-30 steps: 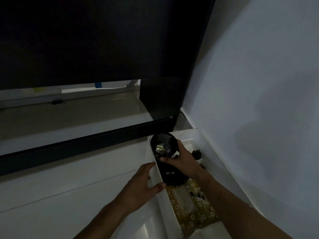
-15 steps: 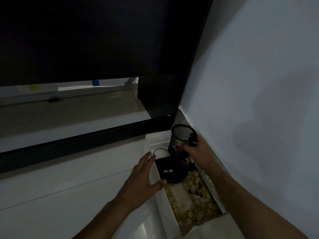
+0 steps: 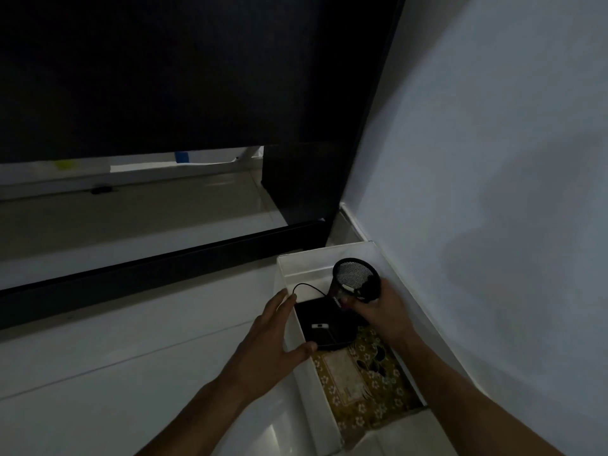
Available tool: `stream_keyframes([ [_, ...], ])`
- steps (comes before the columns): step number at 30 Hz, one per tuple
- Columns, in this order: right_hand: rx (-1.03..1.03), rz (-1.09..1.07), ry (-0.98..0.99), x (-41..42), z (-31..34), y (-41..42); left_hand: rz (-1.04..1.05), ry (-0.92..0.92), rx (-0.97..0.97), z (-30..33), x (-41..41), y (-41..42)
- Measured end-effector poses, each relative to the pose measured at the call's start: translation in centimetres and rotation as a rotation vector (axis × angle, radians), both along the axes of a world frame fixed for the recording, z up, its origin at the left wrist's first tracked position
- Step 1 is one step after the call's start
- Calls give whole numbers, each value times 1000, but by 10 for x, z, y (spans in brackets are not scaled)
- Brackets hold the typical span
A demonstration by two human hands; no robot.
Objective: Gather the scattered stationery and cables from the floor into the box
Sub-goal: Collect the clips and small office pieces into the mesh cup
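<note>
My right hand [image 3: 383,311] curls around the black wire-mesh pen cup [image 3: 355,281]. The cup is over the far end of the white cardboard box [image 3: 304,350], near its right wall. It is tipped, with its open mouth up and toward me and its length leaning back. My left hand [image 3: 271,340] is spread flat against the box's left wall. A flat black case [image 3: 324,327] and a flowery yellow cloth [image 3: 365,383] lie inside. The box sits on the white floor [image 3: 131,357] by the pale wall [image 3: 493,159].

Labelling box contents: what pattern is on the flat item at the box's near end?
Yellow-brown floral print, head view.
</note>
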State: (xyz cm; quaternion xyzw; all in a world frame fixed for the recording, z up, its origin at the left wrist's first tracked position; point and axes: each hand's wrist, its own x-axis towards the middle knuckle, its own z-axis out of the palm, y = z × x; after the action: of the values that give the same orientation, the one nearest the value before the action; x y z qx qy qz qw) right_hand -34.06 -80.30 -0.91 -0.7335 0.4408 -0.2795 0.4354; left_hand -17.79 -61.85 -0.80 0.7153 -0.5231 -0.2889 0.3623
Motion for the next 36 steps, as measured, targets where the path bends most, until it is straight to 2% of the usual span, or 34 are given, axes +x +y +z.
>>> stream_keyframes([
  [13,-29,85,-46,-7,5,1,-3,-12,33,3,1,-1],
  [17,63,40,68,-11,2,2,2,-11,29,6,-1,0],
  [21,135,57,68,-15,4,4,11,-5,28,9,-2,-1],
  [27,78,62,120,-20,8,6,19,7,51,14,-3,-2],
  [36,-25,103,82,-23,26,11,24,5,61,25,-1,-4],
])
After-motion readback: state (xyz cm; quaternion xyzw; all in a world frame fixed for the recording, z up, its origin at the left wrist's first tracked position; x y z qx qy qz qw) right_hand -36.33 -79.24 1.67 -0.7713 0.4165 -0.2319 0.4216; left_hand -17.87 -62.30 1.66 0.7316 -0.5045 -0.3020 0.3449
